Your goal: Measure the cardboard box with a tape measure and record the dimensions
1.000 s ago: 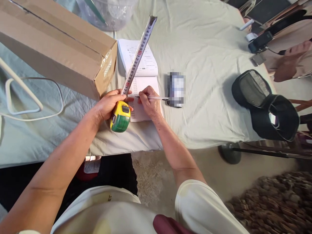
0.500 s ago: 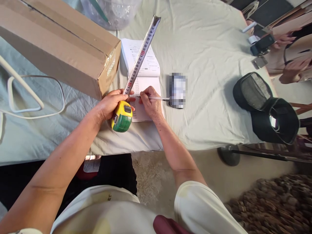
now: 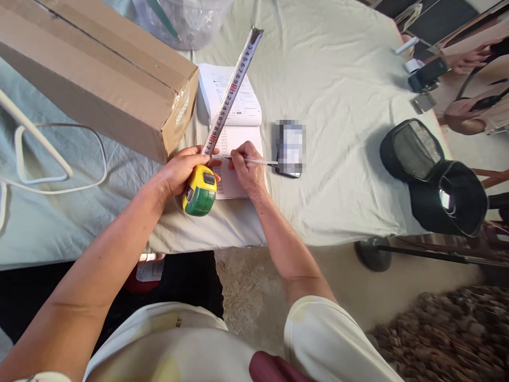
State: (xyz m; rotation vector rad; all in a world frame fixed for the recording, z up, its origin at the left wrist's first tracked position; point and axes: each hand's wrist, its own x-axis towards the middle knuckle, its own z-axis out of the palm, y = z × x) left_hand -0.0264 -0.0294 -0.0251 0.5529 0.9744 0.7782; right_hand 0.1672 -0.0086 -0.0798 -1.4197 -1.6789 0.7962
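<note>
Open white paper notebook: lay beside a brown cardboard box.
Left hand: pinched the silver metal blade of a yellow-and-green tape measure over the notebook.
Right hand: pinched a slim white pen, tip at the notebook.

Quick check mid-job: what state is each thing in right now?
Tape measure, blade pulled out, held in the left hand
Notebook, open, handwriting on the lower page
Pen, held in the right hand, tip at the page
Phone, lying flat, screen blurred
Box, closed
Black case, open
Tub, cut off by the frame, cannot tell
</note>
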